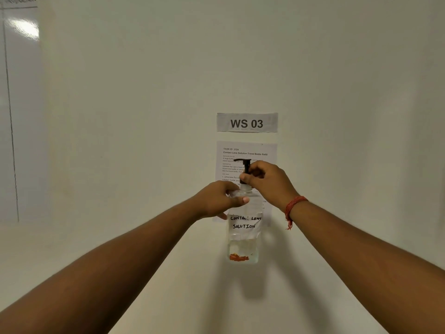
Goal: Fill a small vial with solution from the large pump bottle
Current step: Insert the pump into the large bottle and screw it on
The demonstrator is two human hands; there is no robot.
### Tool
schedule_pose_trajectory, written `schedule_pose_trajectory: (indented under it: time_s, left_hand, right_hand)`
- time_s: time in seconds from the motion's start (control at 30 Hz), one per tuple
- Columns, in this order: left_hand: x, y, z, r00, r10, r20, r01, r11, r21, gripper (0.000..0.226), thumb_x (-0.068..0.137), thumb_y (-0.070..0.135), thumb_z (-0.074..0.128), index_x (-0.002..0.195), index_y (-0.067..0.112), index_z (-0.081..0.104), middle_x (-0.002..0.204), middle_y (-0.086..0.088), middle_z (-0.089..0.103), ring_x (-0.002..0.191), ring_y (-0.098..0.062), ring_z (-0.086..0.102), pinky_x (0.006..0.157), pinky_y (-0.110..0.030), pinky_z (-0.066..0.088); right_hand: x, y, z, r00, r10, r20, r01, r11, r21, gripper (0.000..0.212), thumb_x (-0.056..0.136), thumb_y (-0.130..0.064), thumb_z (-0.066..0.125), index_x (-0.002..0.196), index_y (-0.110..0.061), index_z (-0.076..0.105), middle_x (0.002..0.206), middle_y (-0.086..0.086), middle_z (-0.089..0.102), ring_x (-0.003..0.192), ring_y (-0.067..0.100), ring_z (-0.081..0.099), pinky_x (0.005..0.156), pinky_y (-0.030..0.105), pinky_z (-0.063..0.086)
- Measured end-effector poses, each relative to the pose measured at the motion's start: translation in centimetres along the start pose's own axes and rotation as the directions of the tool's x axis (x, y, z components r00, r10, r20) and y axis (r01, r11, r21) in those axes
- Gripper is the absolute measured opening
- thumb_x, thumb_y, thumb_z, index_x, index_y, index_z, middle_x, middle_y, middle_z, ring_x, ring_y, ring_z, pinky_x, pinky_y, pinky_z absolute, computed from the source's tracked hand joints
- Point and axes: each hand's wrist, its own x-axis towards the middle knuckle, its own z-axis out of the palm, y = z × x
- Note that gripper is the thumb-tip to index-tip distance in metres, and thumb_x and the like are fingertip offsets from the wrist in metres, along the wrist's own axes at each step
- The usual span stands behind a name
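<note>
Two bare forearms reach out from the bottom corners toward a clear pump bottle (243,235) standing upright on a pale table (144,249), close to the white wall (337,80) behind it. The left hand (218,201) is wrapped around the bottle's shoulder, fingers curled behind and the thumb lying across the front just above a white label (245,224) handwritten "CONTACT LENS SOLUTION". The right hand (266,180) is pinched closed around the dark collar of the black pump head (246,166), whose nozzle points left and whose stem rises above the knuckles. A red thread band (292,207) circles the right wrist, with a loose end hanging below it. Low in the bottle sits a shallow layer of clear liquid, and something orange (238,257) shows at the very bottom; whether it is inside or on the far side I cannot tell. On the wall directly behind the bottle hangs a printed instruction sheet (248,153) headed "Contact Lens Solution Travel Bottle Refill", partly hidden by the hands, and above it a grey sign (247,123) reading "WS 03". A glossy whiteboard (19,116) occupies the far left edge, catching a bright glare near its top. The bottle throws a soft shadow forward across the table toward the person.
</note>
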Motion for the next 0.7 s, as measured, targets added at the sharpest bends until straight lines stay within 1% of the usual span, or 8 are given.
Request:
schedule_pose_trajectory:
  time_s: [0.17, 0.3, 0.4, 0.5, 0.57, 0.63, 0.67, 0.7]
  left_hand:
    - [0.1, -0.2, 0.1, 1.000, 0.008, -0.007, -0.008, 1.000, 0.004, 0.050, 0.093, 0.040, 0.071, 0.132, 0.010, 0.059, 0.121, -0.005, 0.065, 0.109, -0.025, 0.068, 0.078, -0.049, 0.064]
    - [0.2, -0.6, 0.2, 1.000, 0.013, -0.008, -0.013, 1.000, 0.005, 0.050, 0.092, 0.040, 0.071, 0.132, 0.012, 0.059, 0.120, -0.004, 0.065, 0.108, -0.023, 0.068, 0.077, -0.048, 0.064]
    - [0.2, -0.8, 0.3, 1.000, 0.013, -0.012, -0.013, 1.000, -0.002, 0.051, 0.092, 0.040, 0.072, 0.134, 0.014, 0.058, 0.122, -0.002, 0.064, 0.108, -0.022, 0.068, 0.077, -0.047, 0.065]
    - [0.2, -1.0, 0.4, 1.000, 0.008, 0.000, -0.008, 1.000, 0.006, 0.052, 0.092, 0.039, 0.072, 0.135, 0.014, 0.057, 0.124, -0.003, 0.063, 0.108, -0.023, 0.067, 0.078, -0.046, 0.065]
    - [0.2, -1.1, 0.4, 1.000, -0.001, 0.004, 0.001, 1.000, 0.010, 0.055, 0.092, 0.040, 0.072, 0.137, 0.013, 0.056, 0.126, -0.004, 0.062, 0.110, -0.025, 0.067, 0.079, -0.046, 0.064]
    - [0.2, -1.1, 0.4, 1.000, -0.007, 0.006, 0.007, 1.000, 0.016, 0.056, 0.091, 0.040, 0.072, 0.137, 0.012, 0.055, 0.127, -0.004, 0.062, 0.110, -0.026, 0.067, 0.079, -0.046, 0.064]
    - [0.2, -1.1, 0.4, 1.000, -0.008, 0.010, 0.008, 1.000, 0.015, 0.056, 0.091, 0.041, 0.072, 0.137, 0.013, 0.056, 0.126, -0.004, 0.062, 0.110, -0.025, 0.067, 0.078, -0.046, 0.065]
    - [0.2, -1.1, 0.4, 1.000, -0.007, 0.014, 0.007, 1.000, 0.013, 0.055, 0.091, 0.041, 0.072, 0.136, 0.013, 0.056, 0.125, -0.003, 0.062, 0.109, -0.025, 0.067, 0.078, -0.046, 0.065]
  right_hand:
    - [-0.3, 0.4, 0.2, 1.000, 0.005, -0.001, -0.005, 1.000, -0.005, 0.015, 0.082, -0.039, 0.074, 0.091, -0.031, 0.066, 0.083, -0.016, 0.070, 0.075, -0.007, 0.063, 0.066, 0.011, 0.045]
    - [-0.4, 0.6, 0.4, 1.000, 0.019, 0.002, -0.019, 1.000, 0.007, 0.019, 0.081, -0.039, 0.076, 0.092, -0.029, 0.065, 0.084, -0.013, 0.071, 0.076, -0.001, 0.065, 0.068, 0.014, 0.047]
    - [-0.5, 0.7, 0.6, 1.000, 0.025, 0.009, -0.025, 1.000, 0.004, 0.026, 0.079, -0.041, 0.077, 0.094, -0.025, 0.063, 0.086, -0.010, 0.069, 0.078, 0.005, 0.064, 0.067, 0.015, 0.046]
    - [-0.5, 0.9, 0.7, 0.998, 0.041, 0.038, -0.041, 0.999, 0.005, 0.033, 0.078, -0.043, 0.077, 0.097, -0.022, 0.060, 0.091, -0.006, 0.067, 0.082, 0.009, 0.062, 0.071, 0.019, 0.048]
    - [-0.6, 0.9, 0.6, 0.996, 0.051, 0.071, -0.054, 0.998, 0.038, 0.033, 0.082, -0.047, 0.072, 0.099, -0.022, 0.058, 0.093, -0.007, 0.067, 0.084, 0.008, 0.062, 0.075, 0.024, 0.050]
    - [-0.9, 0.8, 0.3, 0.993, 0.044, 0.105, -0.057, 0.990, 0.132, 0.039, 0.086, -0.055, 0.058, 0.106, -0.022, 0.057, 0.101, -0.007, 0.068, 0.096, 0.010, 0.065, 0.088, 0.036, 0.054]
    - [-1.0, 0.8, 0.2, 0.992, 0.036, 0.117, -0.057, 0.982, 0.178, 0.041, 0.089, -0.054, 0.052, 0.111, -0.021, 0.058, 0.106, -0.005, 0.069, 0.102, 0.012, 0.065, 0.094, 0.041, 0.052]
    - [-1.1, 0.9, 0.1, 0.992, 0.028, 0.123, -0.054, 0.975, 0.215, 0.037, 0.093, -0.048, 0.049, 0.114, -0.019, 0.059, 0.109, -0.005, 0.069, 0.106, 0.013, 0.065, 0.098, 0.043, 0.051]
